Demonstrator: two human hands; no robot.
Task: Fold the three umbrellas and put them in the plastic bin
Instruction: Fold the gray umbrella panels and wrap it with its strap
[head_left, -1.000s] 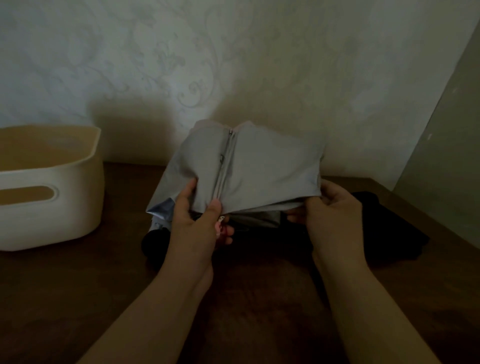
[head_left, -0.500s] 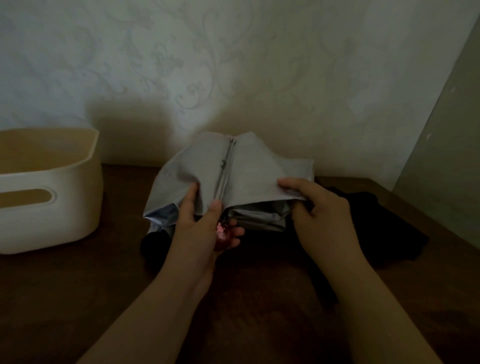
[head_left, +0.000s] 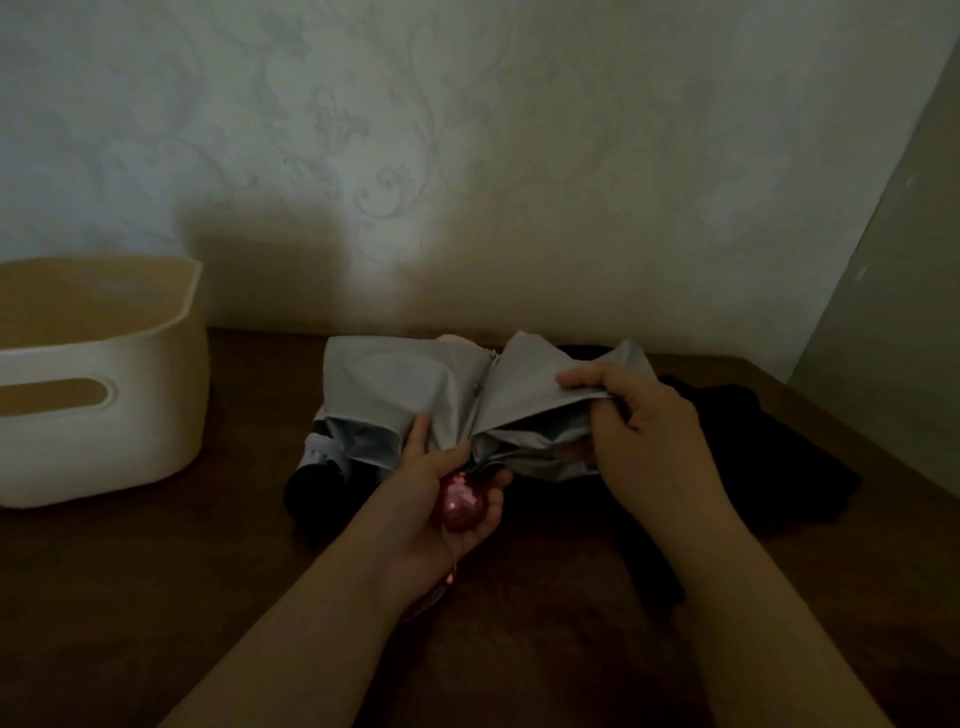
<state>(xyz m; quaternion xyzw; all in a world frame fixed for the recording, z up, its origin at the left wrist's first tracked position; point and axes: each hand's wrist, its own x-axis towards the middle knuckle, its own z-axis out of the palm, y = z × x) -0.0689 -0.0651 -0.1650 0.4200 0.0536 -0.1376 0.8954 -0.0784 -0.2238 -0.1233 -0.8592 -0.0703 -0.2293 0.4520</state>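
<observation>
Umbrella: the grey umbrella (head_left: 415, 384) lies on the worktop (head_left: 156, 597), in the middle, in your hands
Feel: it looks soft, light and floppy, so you should fold flap by flap
Left hand (head_left: 441, 488): you grip the pink handle (head_left: 460, 501)
Right hand (head_left: 639, 431): you pinch a cloth flap
Bin (head_left: 104, 395): well apart, on your left
In the way: dark cloth (head_left: 753, 441) lies just behind

The left hand (head_left: 441, 483) grips the glossy pink rounded handle (head_left: 460, 503) of a collapsed grey fabric umbrella (head_left: 415, 384), thumb on the cloth. Just right of it, the right hand (head_left: 649, 436) pinches a grey canopy fold. Black fabric (head_left: 753, 447) lies beyond that hand; a cream plastic bin (head_left: 104, 431) stands well left on the dark wooden table (head_left: 156, 597).
</observation>
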